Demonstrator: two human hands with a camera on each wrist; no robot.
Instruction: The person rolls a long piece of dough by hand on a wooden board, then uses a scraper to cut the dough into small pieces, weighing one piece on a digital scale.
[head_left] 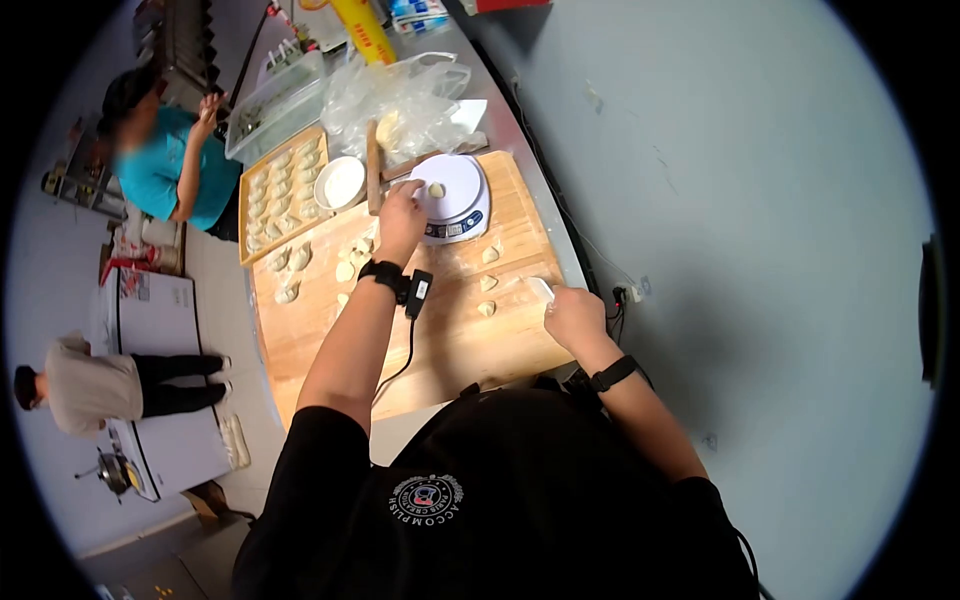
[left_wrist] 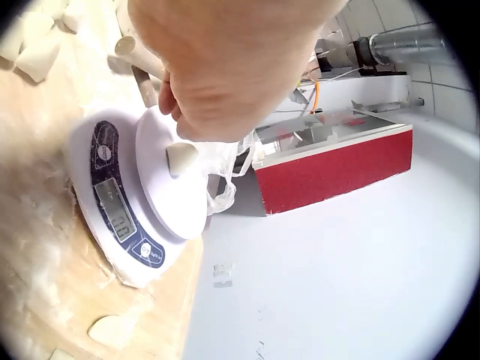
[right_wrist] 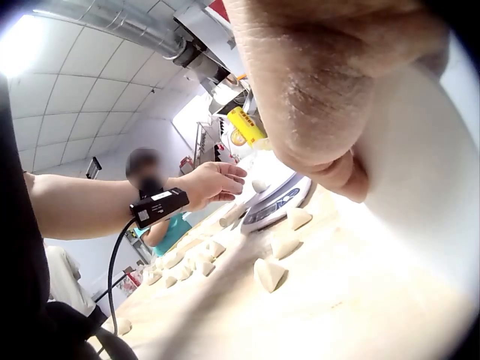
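A white kitchen scale (head_left: pixel 455 230) stands on the wooden board (head_left: pixel 520 215). One small piece of dough (left_wrist: pixel 182 159) lies on its round plate. My left hand (head_left: pixel 403 222) is over the plate's near side, its fingers loosely extended beside that dough piece, holding nothing. In the right wrist view a gap shows between those fingers and the dough. At the board's right edge my right hand (head_left: pixel 577 320) grips a flat white scraper (right_wrist: pixel 427 172). Several cut dough pieces (head_left: pixel 488 282) lie in a row between the scale and me, and more (head_left: pixel 345 271) lie left of my left forearm.
Beyond the scale are a rolling pin (head_left: pixel 374 165), a white bowl (head_left: pixel 322 188) and crumpled plastic bags (head_left: pixel 350 110). A wooden tray (head_left: pixel 283 240) holds rows of dumplings. A person in a blue shirt (head_left: pixel 180 165) stands across the table; another person (head_left: pixel 90 385) is farther left.
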